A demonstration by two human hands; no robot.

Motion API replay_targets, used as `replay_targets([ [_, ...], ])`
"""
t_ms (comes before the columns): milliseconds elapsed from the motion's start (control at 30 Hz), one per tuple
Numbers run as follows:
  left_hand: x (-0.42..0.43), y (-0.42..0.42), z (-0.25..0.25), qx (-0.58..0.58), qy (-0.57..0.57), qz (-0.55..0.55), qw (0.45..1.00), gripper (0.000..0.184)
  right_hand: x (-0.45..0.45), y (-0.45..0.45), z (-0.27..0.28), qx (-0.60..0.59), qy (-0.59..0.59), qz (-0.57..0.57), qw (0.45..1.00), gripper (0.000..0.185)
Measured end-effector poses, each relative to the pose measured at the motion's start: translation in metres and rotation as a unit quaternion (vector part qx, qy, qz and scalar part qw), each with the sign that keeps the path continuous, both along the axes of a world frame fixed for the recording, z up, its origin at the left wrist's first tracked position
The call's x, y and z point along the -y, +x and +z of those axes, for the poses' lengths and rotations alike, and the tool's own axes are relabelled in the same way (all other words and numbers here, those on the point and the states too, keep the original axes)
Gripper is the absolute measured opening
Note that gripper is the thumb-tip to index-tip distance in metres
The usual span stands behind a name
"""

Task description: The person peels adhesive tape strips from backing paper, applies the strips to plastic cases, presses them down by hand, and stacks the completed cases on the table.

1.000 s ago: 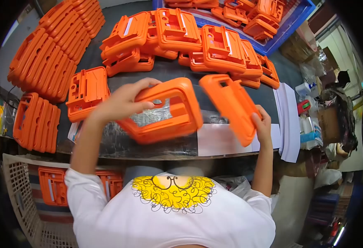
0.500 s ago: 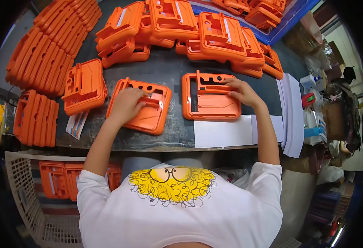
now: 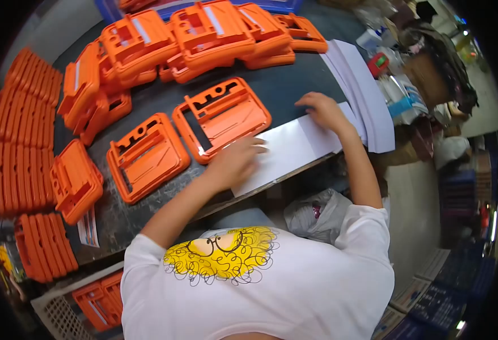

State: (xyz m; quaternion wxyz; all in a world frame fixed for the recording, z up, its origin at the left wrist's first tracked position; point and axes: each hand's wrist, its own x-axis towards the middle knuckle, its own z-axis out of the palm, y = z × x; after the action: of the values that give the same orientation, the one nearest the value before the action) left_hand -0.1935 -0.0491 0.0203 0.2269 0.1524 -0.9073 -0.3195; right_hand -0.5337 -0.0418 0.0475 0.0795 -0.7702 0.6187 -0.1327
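My left hand (image 3: 238, 162), slightly blurred, is over the left end of a white paper sheet (image 3: 285, 152), fingers apart and nothing seen in them. Near the sheet's right end is my right hand (image 3: 323, 113), its fingers spread and empty. One orange plastic frame (image 3: 232, 116) lies open side up just beyond my left hand. Left of it another orange frame (image 3: 152, 164) lies flat, almost touching. A third orange piece (image 3: 77, 182) sits farther left, partly over a small printed slip (image 3: 88, 226).
Stacked orange frames (image 3: 209, 34) line the back, with rows of more (image 3: 19, 181) at far left. A thick paper stack (image 3: 365, 102) stands at the right edge. A blue crate (image 3: 285, 5) is behind; a pale basket (image 3: 62, 317) sits below the table.
Both hands have let go of the two orange frames and moved right to the white paper. The frames now lie side by side. The view has turned to the right.
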Motion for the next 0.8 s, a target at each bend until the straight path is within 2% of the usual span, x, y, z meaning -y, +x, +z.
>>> replay_targets([
  [33,-0.008,-0.028,-0.011,-0.008,0.033,-0.053,0.998,0.046,-0.007,0.001,-0.002,0.027,-0.006,0.056,0.998,0.030],
  [100,-0.019,-0.068,-0.020,0.011,0.006,-0.051,0.999,0.057,-0.014,0.007,-0.002,-0.005,-0.002,0.067,0.998,0.025],
  [133,-0.018,-0.082,-0.026,0.051,-0.068,-0.043,0.995,0.068,-0.015,0.005,-0.007,-0.022,0.007,0.071,0.997,0.023],
  [267,-0.019,-0.093,-0.045,0.091,-0.120,-0.009,0.989,0.076,-0.017,0.001,-0.014,-0.040,0.008,0.079,0.996,0.018],
  [600,-0.018,-0.093,-0.048,0.086,-0.113,-0.009,0.990,0.075,-0.013,0.006,-0.006,-0.055,0.043,0.079,0.994,0.007],
  [700,-0.018,-0.093,-0.048,0.086,-0.110,-0.008,0.990,0.075,-0.010,0.007,-0.004,-0.082,0.025,0.103,0.991,0.005],
  [800,-0.018,-0.092,-0.049,0.085,-0.104,-0.008,0.991,0.075,-0.014,-0.002,0.000,-0.055,-0.019,0.113,0.992,0.005],
])
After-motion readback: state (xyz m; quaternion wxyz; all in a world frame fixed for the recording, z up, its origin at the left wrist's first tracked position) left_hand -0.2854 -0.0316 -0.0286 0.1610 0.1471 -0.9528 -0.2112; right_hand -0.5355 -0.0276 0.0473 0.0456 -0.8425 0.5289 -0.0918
